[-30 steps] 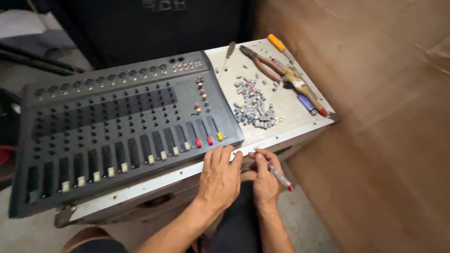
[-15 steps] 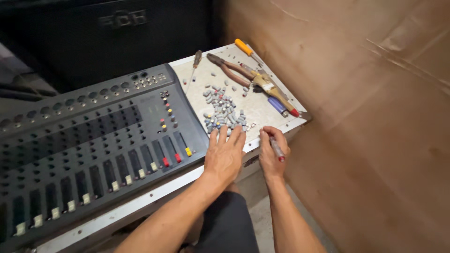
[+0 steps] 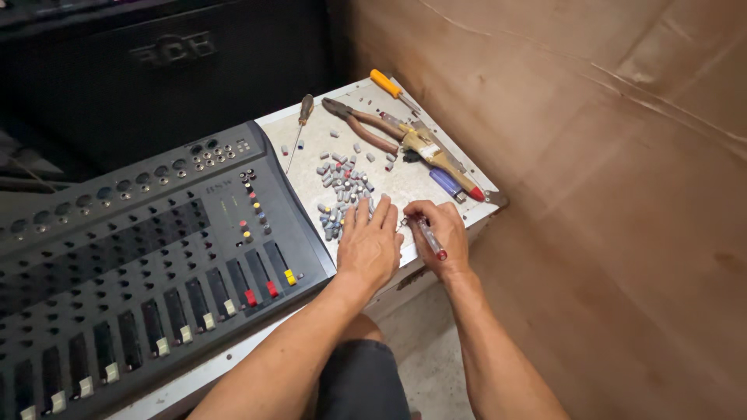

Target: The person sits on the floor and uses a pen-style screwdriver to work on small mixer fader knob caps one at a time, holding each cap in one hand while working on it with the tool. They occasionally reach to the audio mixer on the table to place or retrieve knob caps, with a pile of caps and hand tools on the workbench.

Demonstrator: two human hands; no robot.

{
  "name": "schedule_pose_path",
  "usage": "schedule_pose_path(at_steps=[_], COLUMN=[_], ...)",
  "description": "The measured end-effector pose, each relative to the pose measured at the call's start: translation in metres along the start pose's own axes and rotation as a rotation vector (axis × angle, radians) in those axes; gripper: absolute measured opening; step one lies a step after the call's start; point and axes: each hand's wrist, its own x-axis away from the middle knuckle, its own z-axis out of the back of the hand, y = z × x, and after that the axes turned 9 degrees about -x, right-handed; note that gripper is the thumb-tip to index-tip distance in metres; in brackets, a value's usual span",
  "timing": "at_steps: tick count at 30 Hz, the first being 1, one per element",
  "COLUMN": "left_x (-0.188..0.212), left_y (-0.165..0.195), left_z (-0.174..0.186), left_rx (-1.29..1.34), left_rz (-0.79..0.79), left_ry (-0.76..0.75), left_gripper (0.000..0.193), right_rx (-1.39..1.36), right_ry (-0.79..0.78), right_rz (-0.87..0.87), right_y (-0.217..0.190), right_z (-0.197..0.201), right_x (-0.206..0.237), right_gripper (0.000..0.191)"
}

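The audio mixer console (image 3: 132,257) serves as the landmark: a wide dark panel with rows of faders and knob posts, many of its posts bare. A brown cardboard sheet (image 3: 607,194) stands to the right of the console as a backdrop. The light grey plate (image 3: 405,183) that adjoins the console's right edge carries the loose parts and tools. At the far end of that plate from the console's front lie pliers with brown handles (image 3: 366,128), a yellowish tool with a red tip (image 3: 436,155), an orange-handled screwdriver (image 3: 387,82), and a thin screwdriver (image 3: 299,128) closest to the console. A scatter of small grey knob caps (image 3: 342,187) lies just right of the console's master section. The left hand (image 3: 369,245) rests flat and open, fingers spread, on the near edge of that scatter, gripping nothing. The right hand (image 3: 440,233), farther right of the console, is closed around a small clear-handled screwdriver (image 3: 430,237) with a red end. By judgement, the step in hand is sorting or picking a cap from the pile; the next move calls for a fingertip pinch on 1 cap without scattering its neighbours.
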Motion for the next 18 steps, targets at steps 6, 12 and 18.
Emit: schedule_pose_path(at_steps=[6,12,18], left_x=[0.006,0.010,0.013], left_y=[-0.001,-0.004,-0.004], left_z=[-0.005,-0.005,-0.005], left_rx=[-0.015,0.014,0.019], left_rz=[0.009,0.003,0.014], left_ry=[0.116,0.204,0.269], left_gripper=[0.054,0.048,0.042], right_rx=[0.036,-0.007,-0.006], right_ry=[-0.041,-0.148,-0.103], right_rz=[0.051,0.073,0.123], right_y=[-0.007,-0.012,-0.009], right_z=[0.004,0.008,0.008], right_x=[-0.002,-0.009,-0.005], right_gripper=[0.023,0.026,0.021])
